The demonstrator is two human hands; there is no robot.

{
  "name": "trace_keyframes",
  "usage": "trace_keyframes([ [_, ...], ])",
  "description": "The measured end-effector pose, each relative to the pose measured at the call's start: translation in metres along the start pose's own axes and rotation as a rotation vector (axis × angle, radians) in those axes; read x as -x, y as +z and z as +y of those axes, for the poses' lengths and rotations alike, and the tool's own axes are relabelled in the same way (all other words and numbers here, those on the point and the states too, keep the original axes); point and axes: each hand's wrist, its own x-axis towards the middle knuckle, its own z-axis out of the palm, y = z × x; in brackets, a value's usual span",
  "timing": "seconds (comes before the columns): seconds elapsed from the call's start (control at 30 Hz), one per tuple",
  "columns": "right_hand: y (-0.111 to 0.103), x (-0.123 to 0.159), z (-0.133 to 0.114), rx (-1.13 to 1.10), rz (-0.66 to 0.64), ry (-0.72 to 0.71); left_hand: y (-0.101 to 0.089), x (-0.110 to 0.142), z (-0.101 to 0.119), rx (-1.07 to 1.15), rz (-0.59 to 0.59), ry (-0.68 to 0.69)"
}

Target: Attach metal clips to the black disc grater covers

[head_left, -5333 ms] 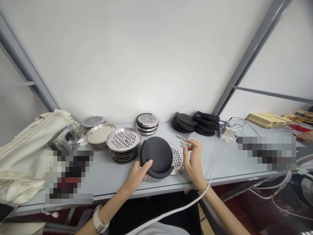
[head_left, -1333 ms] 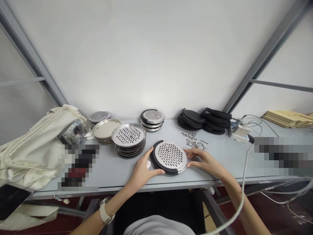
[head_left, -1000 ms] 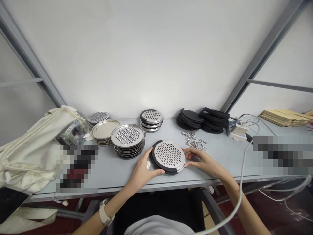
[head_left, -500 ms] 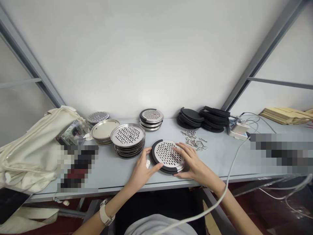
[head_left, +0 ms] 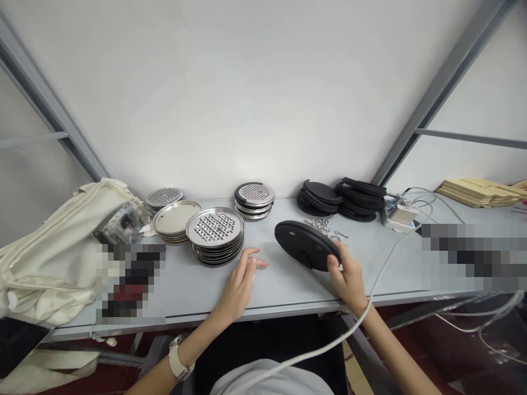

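My right hand (head_left: 348, 274) grips a round grater (head_left: 307, 244) by its right edge, thumb on the near side. The grater is raised and tilted over the table, its black underside facing me and its perforated metal face hidden. To the left, my left hand (head_left: 241, 282) is apart from the grater, fingers partly bent and spread. A small white bit shows beside its fingers; whether the hand holds it cannot be told. Closest to this hand stands a stack of round metal grater plates (head_left: 215, 227) with raised teeth. Small metal clips (head_left: 319, 224) lie behind the grater.
At the back stand perforated discs (head_left: 255, 195), black round bases (head_left: 319, 197) and more black parts (head_left: 360, 200). Plain metal discs (head_left: 177, 216) and a cream bag (head_left: 61, 252) are left. A white cable (head_left: 382, 274) crosses my right forearm. Yellowish flat pieces (head_left: 480, 192) lie far right.
The grater lay face up on the table between both hands. My right hand has lifted and turned it, so its underside shows. My left hand has come away from its edge.
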Motion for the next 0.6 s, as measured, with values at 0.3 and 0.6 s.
trace_keyframes([
  [0.3,0.007,-0.011,-0.005,-0.229,0.076,0.364,0.000,0.001,0.002,-0.054,-0.005,0.037],
  [0.6,0.004,-0.002,-0.025,-0.359,-0.412,0.526,0.002,0.001,-0.002,-0.134,0.028,0.038],
])
